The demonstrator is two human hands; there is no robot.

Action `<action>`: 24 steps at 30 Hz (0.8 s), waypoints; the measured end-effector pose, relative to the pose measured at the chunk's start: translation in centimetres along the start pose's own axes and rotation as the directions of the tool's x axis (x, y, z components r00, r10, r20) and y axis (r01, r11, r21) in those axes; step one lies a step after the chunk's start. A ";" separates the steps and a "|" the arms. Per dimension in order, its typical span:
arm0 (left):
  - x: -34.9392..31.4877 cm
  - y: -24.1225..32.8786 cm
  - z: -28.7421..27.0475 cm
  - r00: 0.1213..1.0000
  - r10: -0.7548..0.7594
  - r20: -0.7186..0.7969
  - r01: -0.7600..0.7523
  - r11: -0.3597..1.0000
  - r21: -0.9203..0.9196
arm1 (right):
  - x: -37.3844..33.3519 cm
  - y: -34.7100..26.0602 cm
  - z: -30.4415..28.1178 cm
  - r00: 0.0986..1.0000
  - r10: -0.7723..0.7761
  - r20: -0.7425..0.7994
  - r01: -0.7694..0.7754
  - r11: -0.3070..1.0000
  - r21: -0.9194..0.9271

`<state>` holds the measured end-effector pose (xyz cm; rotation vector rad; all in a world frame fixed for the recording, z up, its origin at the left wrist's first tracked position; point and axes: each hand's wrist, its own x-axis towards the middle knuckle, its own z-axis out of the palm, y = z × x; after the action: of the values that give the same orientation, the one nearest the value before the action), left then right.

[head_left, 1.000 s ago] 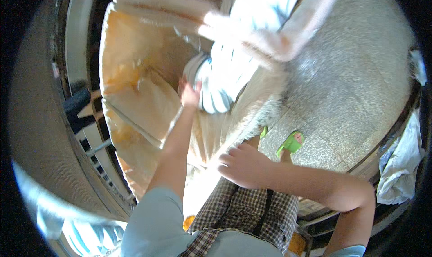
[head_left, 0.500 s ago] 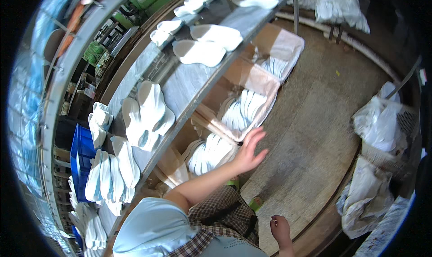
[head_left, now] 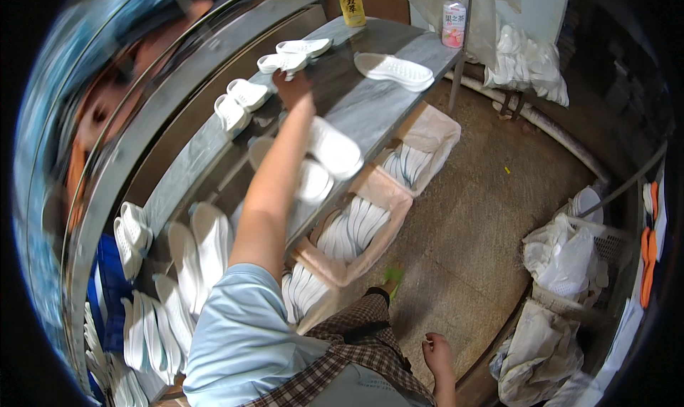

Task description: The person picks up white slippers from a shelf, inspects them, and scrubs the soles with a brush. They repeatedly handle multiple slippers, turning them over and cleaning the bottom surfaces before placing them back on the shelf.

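Observation:
My left arm stretches over a long grey marble-look table (head_left: 402, 40). My left hand (head_left: 293, 92) is closed at the near edge of a white shoe sole (head_left: 281, 63) on the far side, its fingertips partly hidden. Another white sole (head_left: 305, 47) lies just behind that one. A pair of soles (head_left: 242, 102) rests to the left of the hand, and larger soles (head_left: 335, 149) lie to the right of my forearm. Low by my right side, my right hand (head_left: 437, 353) hangs with curled fingers; a pale speck shows at the fingertips, and the palm is hidden.
Lined bins (head_left: 399, 214) full of stacked soles stand under the table's edge. A single sole (head_left: 395, 70), a yellow drink carton (head_left: 352, 8) and a pink-labelled bottle (head_left: 454, 22) are on the table. Bagged baskets (head_left: 563, 257) stand at right; a blue crate (head_left: 107, 293) is at left.
My left hand has moved from above the bins, fingers spread, to the far soles on the table. The view has shifted, bringing the carton and bottle into sight. My right hand still hangs low.

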<state>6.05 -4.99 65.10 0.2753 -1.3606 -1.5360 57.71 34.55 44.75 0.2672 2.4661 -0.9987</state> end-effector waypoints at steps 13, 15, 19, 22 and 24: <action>19.4 -21.0 2.8 0.611 -0.791 -0.040 0.772 0.606 -0.189 | 21.4 -4.9 -11.5 0.984 0.167 0.054 -0.170 0.985 0.044; 20.8 -21.9 2.9 0.624 -0.772 -0.123 0.756 0.636 -0.157 | 22.1 -4.2 -11.8 0.986 0.134 0.101 -0.120 0.983 -0.137; 22.3 -21.0 4.3 0.620 -0.770 -0.152 0.714 0.633 -0.298 | 23.6 -3.7 -12.5 0.968 0.129 0.215 -0.088 0.978 -0.187; 21.2 -20.1 8.8 0.678 -0.713 -0.179 0.685 0.701 -0.200 | 25.4 -4.4 -13.3 0.963 0.104 0.249 -0.052 0.977 -0.206; 20.5 -19.7 11.7 0.743 -0.669 0.006 0.669 0.743 0.012 | 26.8 -4.9 -14.1 0.965 0.103 0.240 -0.054 0.978 -0.203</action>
<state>-21.96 -17.04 61.34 0.8419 -1.3440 -2.1198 27.78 41.00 43.55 0.1625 2.2829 -0.7043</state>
